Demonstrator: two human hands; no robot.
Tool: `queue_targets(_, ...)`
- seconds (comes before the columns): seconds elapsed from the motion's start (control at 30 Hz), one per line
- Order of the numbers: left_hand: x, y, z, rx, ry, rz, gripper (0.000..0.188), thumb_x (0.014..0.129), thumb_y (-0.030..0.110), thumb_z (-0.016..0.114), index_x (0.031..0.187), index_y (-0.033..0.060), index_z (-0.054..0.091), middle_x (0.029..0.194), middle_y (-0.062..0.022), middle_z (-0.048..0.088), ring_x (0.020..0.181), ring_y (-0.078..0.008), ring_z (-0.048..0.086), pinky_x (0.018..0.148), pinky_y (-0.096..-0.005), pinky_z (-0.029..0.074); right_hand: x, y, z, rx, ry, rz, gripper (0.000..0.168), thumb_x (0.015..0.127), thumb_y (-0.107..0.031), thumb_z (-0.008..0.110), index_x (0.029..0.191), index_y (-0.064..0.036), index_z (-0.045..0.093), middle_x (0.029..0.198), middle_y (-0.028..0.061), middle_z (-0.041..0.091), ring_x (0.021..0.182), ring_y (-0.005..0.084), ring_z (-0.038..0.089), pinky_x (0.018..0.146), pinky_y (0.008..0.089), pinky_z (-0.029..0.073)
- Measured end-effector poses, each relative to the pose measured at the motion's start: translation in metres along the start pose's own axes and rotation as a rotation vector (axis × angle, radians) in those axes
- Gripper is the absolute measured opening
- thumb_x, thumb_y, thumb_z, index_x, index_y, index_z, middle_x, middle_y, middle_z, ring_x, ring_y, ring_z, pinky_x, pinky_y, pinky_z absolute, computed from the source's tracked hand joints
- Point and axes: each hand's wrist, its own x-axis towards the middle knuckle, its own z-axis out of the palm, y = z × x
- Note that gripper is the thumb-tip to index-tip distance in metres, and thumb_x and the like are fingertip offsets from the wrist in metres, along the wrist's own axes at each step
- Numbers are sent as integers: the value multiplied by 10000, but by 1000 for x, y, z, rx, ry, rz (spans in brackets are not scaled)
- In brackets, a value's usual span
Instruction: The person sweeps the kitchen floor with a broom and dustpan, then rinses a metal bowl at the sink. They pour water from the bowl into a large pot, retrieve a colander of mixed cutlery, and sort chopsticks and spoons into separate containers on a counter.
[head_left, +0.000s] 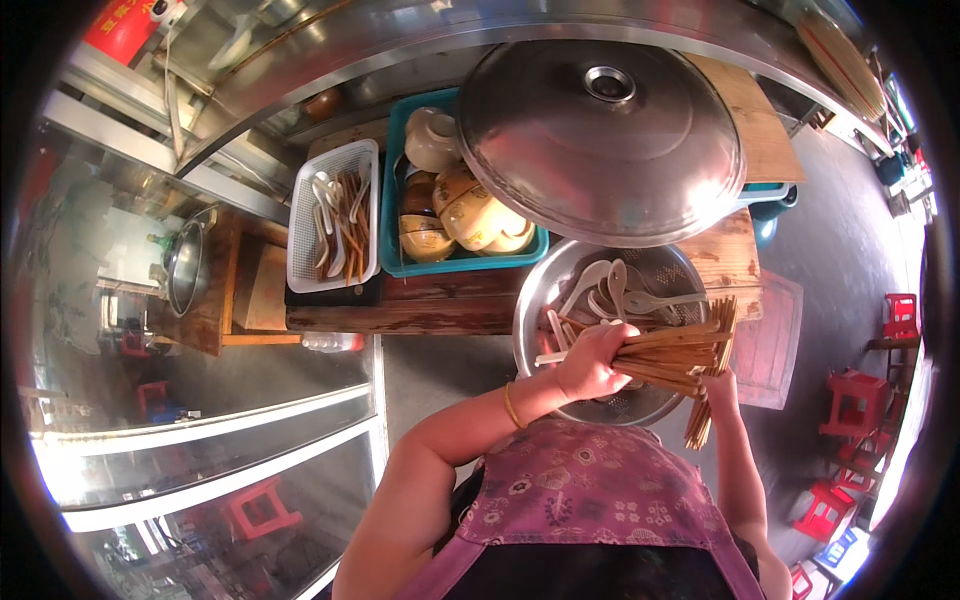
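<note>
A bundle of wooden chopsticks (667, 356) lies roughly level in my left hand (598, 361), fingers closed round one end. My right hand (720, 390) grips a second bundle of chopsticks (723, 322), which stands crosswise against the free ends of the first. Both hands are over the right and near part of a perforated metal basin (531, 300). White spoons (616, 285) and some chopsticks lie in the basin, partly hidden by my left hand and its bundle. The fingers of my right hand are mostly hidden behind the chopsticks.
A large metal lid (600, 165) overhangs the basin's far side. Left of it are a teal tray (465, 264) of bowls (469, 210) and a white plastic basket (300, 255) of spoons and chopsticks, on a wooden table (450, 307). Red stools (855, 401) stand at the right.
</note>
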Motion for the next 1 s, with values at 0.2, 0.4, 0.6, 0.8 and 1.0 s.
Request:
queue_targets(0.2, 5, 30, -98, -373, 429, -34, 222, 811, 51, 514, 1016, 5, 442, 868, -77, 522, 746, -124, 514, 656, -254, 440, -3, -3, 0, -5, -25, 18, 160, 585, 34, 539, 730, -8, 485, 566, 57, 521, 462, 142, 513, 424, 252, 417)
queue_targets(0.4, 12, -25, -268, 280, 1036, 144, 248, 741, 3, 557, 971, -36, 471, 958, -86, 535, 853, -152, 521, 784, -285, 421, -4, -4, 3, -27, -10, -3, 161, 568, 39, 524, 717, -6, 481, 550, 63, 519, 451, 151, 508, 425, 253, 415)
queue_targets(0.6, -12, -142, -394, 441, 1042, -300, 256, 679, 37, 604, 909, -24, 509, 806, -82, 586, 712, -148, 564, 653, -265, 456, -3, -3, 6, -37, 45, -1, 122, 558, 17, 518, 678, 0, 515, 537, 63, 513, 437, 157, 499, 402, 257, 399)
queue_targets(0.8, -39, -237, -447, 601, 539, -1046, 536, 581, 289, 716, 968, -47, 558, 858, -182, 616, 803, -257, 610, 697, -307, 477, -3, -4, 7, -102, 81, 19, 84, 561, 0, 515, 645, 2, 518, 522, 65, 511, 426, 153, 491, 397, 254, 385)
queue_targets(1.0, -30, -194, -470, 772, 564, -1179, 720, 689, 536, 576, 1123, -32, 487, 1093, -218, 529, 1033, -325, 503, 887, -351, 382, -5, -7, 8, -96, 61, 61, 127, 565, 16, 527, 690, 1, 508, 547, 52, 508, 456, 143, 498, 422, 253, 402)
